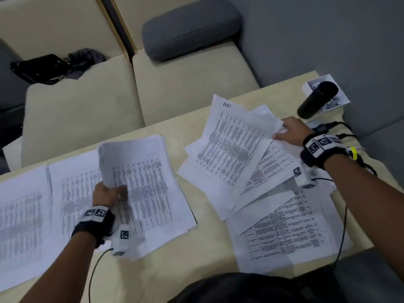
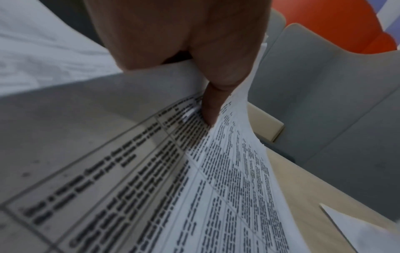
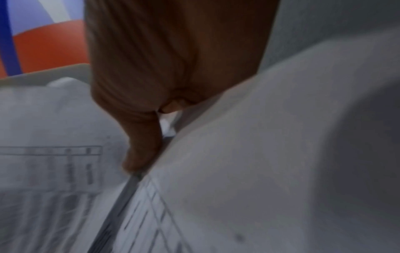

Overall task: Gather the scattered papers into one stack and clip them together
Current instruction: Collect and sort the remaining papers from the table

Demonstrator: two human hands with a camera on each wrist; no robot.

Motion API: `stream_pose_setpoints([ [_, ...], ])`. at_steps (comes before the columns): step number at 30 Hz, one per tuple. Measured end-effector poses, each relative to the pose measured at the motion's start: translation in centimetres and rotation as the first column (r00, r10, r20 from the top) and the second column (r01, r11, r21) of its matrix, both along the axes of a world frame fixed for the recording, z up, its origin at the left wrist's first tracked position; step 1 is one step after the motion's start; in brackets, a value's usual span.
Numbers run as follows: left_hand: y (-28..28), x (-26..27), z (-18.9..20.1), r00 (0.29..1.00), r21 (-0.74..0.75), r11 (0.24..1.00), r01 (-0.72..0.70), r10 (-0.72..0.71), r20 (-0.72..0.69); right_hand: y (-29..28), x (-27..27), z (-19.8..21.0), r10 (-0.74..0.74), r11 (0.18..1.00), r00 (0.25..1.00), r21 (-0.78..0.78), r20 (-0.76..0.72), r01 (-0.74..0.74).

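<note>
On the pale table [image 1: 209,217], the left hand [image 1: 107,194] is pinching up a sheaf [image 1: 142,182] while the right hand [image 1: 290,133] is gripping the far-right sheets [image 1: 238,145], so gathering is underway, and next both bundles probably need merging.

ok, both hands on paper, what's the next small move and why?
Probably carry the sheets in the right hand across onto the bundle the left hand grips. Papers lie in two separate spreads on the table, so merging them likely comes before any clipping.
</note>
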State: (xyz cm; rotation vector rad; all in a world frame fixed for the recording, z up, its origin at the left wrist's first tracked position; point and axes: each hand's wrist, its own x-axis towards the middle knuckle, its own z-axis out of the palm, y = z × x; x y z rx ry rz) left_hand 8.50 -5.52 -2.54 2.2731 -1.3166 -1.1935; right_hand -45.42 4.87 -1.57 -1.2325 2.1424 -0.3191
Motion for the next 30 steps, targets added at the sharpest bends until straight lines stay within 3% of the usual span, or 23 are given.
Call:
stream_pose_setpoints([
  [3, -2.0, 1.8, 1.0, 0.997, -0.065, 0.996, 0.06, -0.056, 0.058, 0.3, -0.2, 2.7, 0.158, 0.987, 0.986, -0.05, 0.058, -0.155],
  [8, -1.6, 0.8, 2.0, 0.971, -0.055, 0.971, 0.232, -0.234, -0.047, -0.9, 2.1, 6.7, 0.253, 0.967, 0.96, -0.059, 0.118, -0.248],
  [12, 0.2, -2.1, 1.6, 0.935, -0.016, 0.95, 0.311, -0.309, -0.175, -3.0, 7.2, 6.4, 0.294, 0.952, 0.954, -0.109, 0.066, -0.286],
  [17, 4.1, -5.4, 0.5, 0.911, 0.089, 0.946, 0.313, -0.272, -0.309, -4.5, 14.4, 3.0, 0.233, 0.972, 0.953, -0.006, 0.196, -0.236],
  [19, 5.5, -5.7, -0.5, 0.909, 0.12, 0.957, 0.263, -0.204, -0.365, -4.3, 16.9, 1.5, 0.269, 0.959, 0.945, 0.043, 0.186, -0.281],
  [20, 6.2, -5.6, -1.1, 0.879, 0.159, 0.965, 0.211, -0.116, -0.463, -4.1, 18.1, 0.9, 0.298, 0.948, 0.938, 0.062, 0.178, -0.313],
  [22, 7.5, -5.2, -1.9, 0.729, 0.253, 0.965, 0.069, 0.124, -0.673, -3.7, 20.0, -0.1, 0.355, 0.924, 0.921, 0.088, 0.159, -0.372],
  [23, 7.9, -5.1, -2.2, 0.653, 0.288, 0.957, 0.029, 0.2, -0.731, -3.5, 20.7, -0.4, 0.382, 0.914, 0.912, 0.088, 0.146, -0.397],
  [24, 8.3, -5.0, -2.5, 0.624, 0.298, 0.953, 0.049, 0.204, -0.755, -3.3, 21.3, -0.7, 0.403, 0.907, 0.904, 0.072, 0.144, -0.416],
  [25, 8.7, -5.0, -2.6, 0.619, 0.281, 0.955, 0.095, 0.165, -0.768, -3.1, 21.7, -0.7, 0.414, 0.905, 0.897, 0.038, 0.157, -0.424],
  [27, 9.1, -4.9, -2.9, 0.689, 0.181, 0.957, 0.227, -0.026, -0.725, -2.6, 22.1, -0.9, 0.399, 0.917, 0.896, -0.073, 0.196, -0.392],
  [30, 9.0, -4.6, -3.1, 0.719, 0.159, 0.911, 0.382, -0.185, -0.67, -1.2, 21.0, -1.4, 0.134, 0.952, 0.983, -0.291, 0.129, -0.091],
])
